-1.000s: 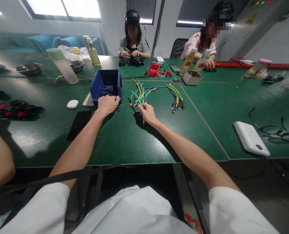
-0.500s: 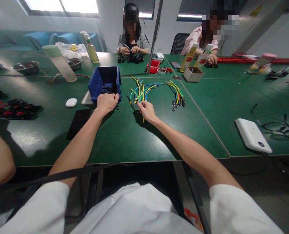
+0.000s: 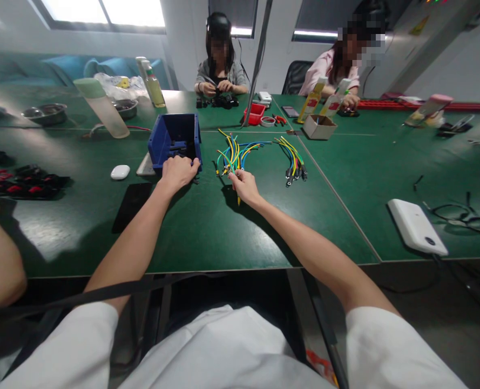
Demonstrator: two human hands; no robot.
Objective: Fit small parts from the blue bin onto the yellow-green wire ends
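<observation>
Right hand (image 3: 244, 185): thumb and fingertips closed in a pinch on the lower end of a green wire (image 3: 228, 161), with a yellow tip (image 3: 238, 200) showing below the hand at six o'clock; whether that tip belongs to the same wire cannot be told. The pinched wire lies at the near edge of a loose wire cluster (image 3: 243, 154) — yellow, blue and green — spread on the green table (image 3: 223, 237) at the hand's twelve o'clock. A second wire bundle (image 3: 293, 154), with black ends toward the near side, sits apart at two o'clock. Left hand (image 3: 178, 170), at the right hand's nine o'clock: placed at the near, open side of a blue bin (image 3: 178, 124) containing dark parts (image 3: 178, 147). Its fingers are curled and partly hidden; how far they are closed, and on what, cannot be told. Around the left hand: a white case (image 3: 120, 172) at nine o'clock, a black slab (image 3: 131, 208) at eight. From the right hand, a cardboard box (image 3: 319, 128) stands at two o'clock, beyond the second bundle.
</observation>
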